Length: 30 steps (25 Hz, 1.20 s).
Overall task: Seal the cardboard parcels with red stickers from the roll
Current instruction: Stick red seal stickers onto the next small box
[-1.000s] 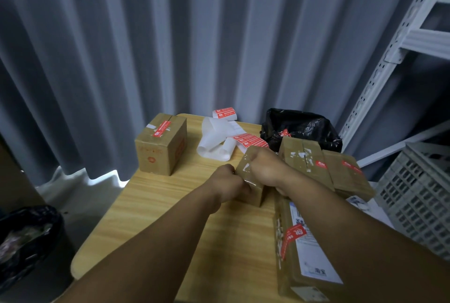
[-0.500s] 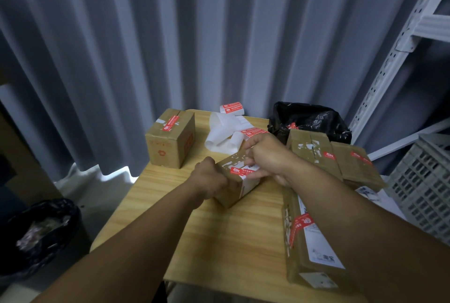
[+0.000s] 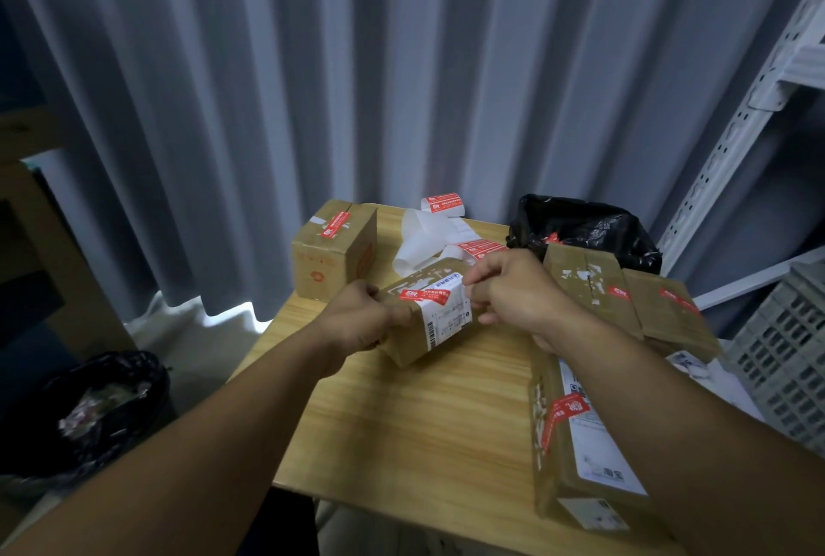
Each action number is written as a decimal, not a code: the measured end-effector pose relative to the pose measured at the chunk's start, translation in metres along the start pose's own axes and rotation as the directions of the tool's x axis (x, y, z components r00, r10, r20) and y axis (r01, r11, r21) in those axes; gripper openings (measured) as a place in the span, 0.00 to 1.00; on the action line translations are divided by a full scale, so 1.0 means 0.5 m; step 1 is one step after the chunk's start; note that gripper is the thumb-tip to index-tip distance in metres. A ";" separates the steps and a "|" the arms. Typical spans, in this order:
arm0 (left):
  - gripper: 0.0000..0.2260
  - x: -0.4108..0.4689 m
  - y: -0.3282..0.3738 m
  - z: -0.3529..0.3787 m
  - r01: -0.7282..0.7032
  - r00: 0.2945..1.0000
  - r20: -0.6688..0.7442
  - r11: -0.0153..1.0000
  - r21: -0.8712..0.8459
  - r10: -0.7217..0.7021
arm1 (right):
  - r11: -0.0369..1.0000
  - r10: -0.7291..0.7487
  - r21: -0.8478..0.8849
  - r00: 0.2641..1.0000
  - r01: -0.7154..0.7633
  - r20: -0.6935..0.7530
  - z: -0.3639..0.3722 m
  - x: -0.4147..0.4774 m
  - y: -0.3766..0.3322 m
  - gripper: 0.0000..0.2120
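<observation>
A small cardboard parcel (image 3: 413, 334) with a white shipping label and a red sticker (image 3: 424, 295) on top is held tilted above the wooden table (image 3: 415, 430). My left hand (image 3: 361, 319) grips its left end. My right hand (image 3: 513, 292) holds its right end, thumb and fingers pinched at the label's edge. The sticker roll (image 3: 442, 203) lies at the table's far edge, with white backing paper (image 3: 419, 238) and a strip of red stickers (image 3: 482, 247) trailing from it.
A stickered box (image 3: 332, 254) stands at the far left of the table. Two flat parcels (image 3: 625, 296) lie to the right, a long parcel (image 3: 576, 444) at front right. A black bag (image 3: 580, 229) sits behind, a grey crate (image 3: 790, 359) and metal shelving (image 3: 736, 131) right, a bin (image 3: 93, 412) left.
The small parcel has been turned so its white label and red sticker face up, and both hands have shifted to its ends. The camera view has drifted left and down.
</observation>
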<state>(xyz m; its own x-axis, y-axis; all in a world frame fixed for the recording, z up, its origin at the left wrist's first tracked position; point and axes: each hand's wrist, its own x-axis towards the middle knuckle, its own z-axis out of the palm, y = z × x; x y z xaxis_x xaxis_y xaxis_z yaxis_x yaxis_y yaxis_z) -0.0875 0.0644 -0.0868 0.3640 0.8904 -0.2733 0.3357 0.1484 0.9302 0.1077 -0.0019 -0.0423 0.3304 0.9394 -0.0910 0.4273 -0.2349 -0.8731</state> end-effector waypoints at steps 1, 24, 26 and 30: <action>0.24 0.000 -0.001 -0.004 -0.020 1.000 0.010 0.999 0.029 0.020 | 1.000 -0.014 -0.014 1.000 0.014 0.003 0.001 -0.001 -0.001 0.06; 0.32 0.019 -0.034 -0.034 -0.230 0.958 0.245 0.904 0.361 0.146 | 0.847 -0.252 -0.391 0.919 0.362 0.305 0.101 0.052 0.054 0.05; 0.32 0.023 -0.034 -0.036 -0.227 0.956 0.258 0.905 0.360 0.137 | 0.854 -0.260 -0.371 0.918 0.364 0.301 0.103 0.052 0.058 0.04; 0.32 0.027 -0.032 -0.036 -0.228 0.955 0.267 0.899 0.373 0.132 | 0.877 -0.237 -0.347 0.927 0.333 0.290 0.106 0.058 0.057 0.09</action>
<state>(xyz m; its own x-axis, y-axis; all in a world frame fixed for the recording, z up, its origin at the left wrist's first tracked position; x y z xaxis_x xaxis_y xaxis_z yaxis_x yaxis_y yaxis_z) -0.1036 0.0818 -0.1011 0.6236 0.7546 -0.2039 0.5428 -0.2303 0.8077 0.0848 0.0318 -0.0954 -0.0392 0.9991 -0.0166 0.7765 0.0200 -0.6298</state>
